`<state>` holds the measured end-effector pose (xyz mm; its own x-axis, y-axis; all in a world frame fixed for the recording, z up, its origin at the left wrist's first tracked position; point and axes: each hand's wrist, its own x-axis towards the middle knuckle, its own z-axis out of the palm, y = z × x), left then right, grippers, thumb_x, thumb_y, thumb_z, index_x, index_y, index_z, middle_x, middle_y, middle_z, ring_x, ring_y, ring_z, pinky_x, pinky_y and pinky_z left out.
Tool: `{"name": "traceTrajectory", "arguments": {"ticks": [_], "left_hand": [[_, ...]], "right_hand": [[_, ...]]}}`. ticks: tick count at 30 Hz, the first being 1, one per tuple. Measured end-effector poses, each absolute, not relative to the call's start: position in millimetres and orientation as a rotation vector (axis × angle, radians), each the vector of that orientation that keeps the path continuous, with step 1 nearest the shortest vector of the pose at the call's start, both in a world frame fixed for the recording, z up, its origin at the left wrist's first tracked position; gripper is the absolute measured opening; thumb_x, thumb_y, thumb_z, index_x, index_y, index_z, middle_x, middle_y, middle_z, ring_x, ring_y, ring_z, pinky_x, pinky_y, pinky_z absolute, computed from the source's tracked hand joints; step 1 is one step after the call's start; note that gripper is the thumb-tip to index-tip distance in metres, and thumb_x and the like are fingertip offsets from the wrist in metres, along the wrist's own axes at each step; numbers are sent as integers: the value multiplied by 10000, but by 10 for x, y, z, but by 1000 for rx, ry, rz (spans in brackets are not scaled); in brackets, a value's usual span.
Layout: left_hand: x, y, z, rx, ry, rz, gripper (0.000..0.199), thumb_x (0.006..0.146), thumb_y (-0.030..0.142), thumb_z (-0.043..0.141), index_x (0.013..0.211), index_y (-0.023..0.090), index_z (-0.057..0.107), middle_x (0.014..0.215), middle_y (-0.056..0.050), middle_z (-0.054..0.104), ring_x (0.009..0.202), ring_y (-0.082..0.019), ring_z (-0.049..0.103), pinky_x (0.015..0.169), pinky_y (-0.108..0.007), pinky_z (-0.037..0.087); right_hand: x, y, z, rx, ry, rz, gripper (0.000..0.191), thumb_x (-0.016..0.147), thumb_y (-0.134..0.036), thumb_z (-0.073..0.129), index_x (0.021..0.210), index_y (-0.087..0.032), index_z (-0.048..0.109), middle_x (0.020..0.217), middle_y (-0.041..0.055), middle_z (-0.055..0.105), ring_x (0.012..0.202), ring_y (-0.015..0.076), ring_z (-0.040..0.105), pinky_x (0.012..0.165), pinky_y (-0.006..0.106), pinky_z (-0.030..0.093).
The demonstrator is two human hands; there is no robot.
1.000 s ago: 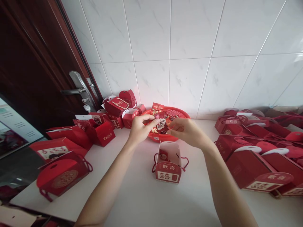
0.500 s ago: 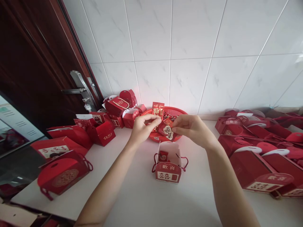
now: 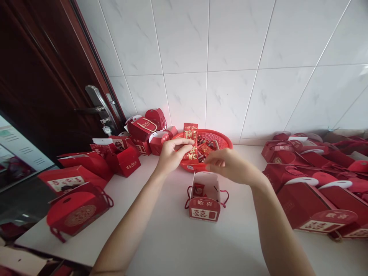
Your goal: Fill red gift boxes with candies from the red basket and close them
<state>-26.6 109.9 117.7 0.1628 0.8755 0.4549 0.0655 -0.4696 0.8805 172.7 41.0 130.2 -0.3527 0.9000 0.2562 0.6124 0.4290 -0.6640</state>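
My left hand is closed in a pinch on a long red snack packet with gold lettering, held upright in front of the red basket. Wrapped sweets lie in that basket. My right hand hovers at the basket's front right rim, its fingers loosely bent and apart, with nothing visible in them. Below both hands stands an uncovered red gift box with cord loops at its sides. Inside it lies a small red wrapped sweet, and a bit of another red piece shows behind the front flap.
Several red gift boxes stand on the left of the white table, with more stacked by the wall. Rows of similar boxes fill the right side. A dark door with a metal handle is at the left.
The red packet with pale lettering has left my right hand, and a bit more red shows inside the box. My right hand has dropped slightly. My left hand still holds the long packet.
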Motion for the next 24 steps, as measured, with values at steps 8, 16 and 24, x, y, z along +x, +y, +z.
{"name": "traceTrajectory", "arguments": {"ticks": [8,16,24], "left_hand": [[-108,996,1094,1660,731,1404,348,742,319,791,1063,192,750,1138,-90,757,961,-251,728,832,-374,598],[-79,971,1049,1695,707,1491,541,787,296,766,1307,246,626,1425,-92,611,1261,-292,608,1008,-397,549],[-119,988,1141,1393,640,1420,506,725,296,786,1217,212,700,1004,-57,768,1003,-246,707,913,-394,570]], "right_hand": [[1728,508,1246,-1228,-1661,744,230,853,-425,689,854,-195,690,833,58,731,773,204,678,658,331,520],[1750,555,1249,-986,-1680,940,112,792,-270,718,739,-184,669,745,13,689,731,166,661,697,320,530],[1830,535,1270,-914,-1749,1024,125,806,-289,749,765,-180,705,769,12,698,742,152,661,738,320,554]]}}
